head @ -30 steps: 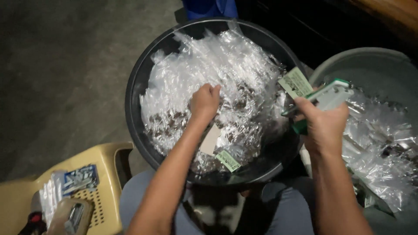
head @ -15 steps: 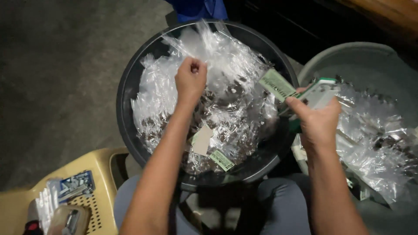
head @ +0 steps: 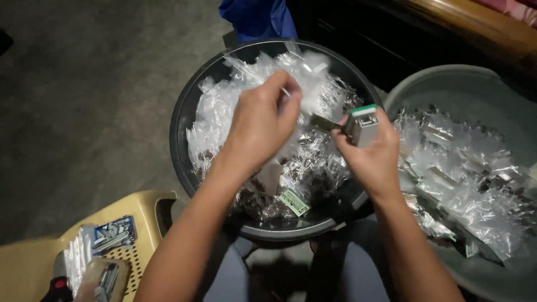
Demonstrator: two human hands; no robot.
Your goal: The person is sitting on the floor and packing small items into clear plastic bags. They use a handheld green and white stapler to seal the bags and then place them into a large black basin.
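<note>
Clear plastic bags (head: pixel 313 162) fill the black tub (head: pixel 182 131) at frame centre. I note the left hand (head: pixel 260 126) above the tub, fingers pinched on one blurred bag (head: pixel 313 70) lifted toward the upper middle. The right hand (head: pixel 372 154), just right of centre, is closed around a small stack of cards (head: pixel 362 124) with a green top edge. A grey tub (head: pixel 447 84) of more bags sits at right; a tan stool (head: pixel 33 260) lies at lower left.
</note>
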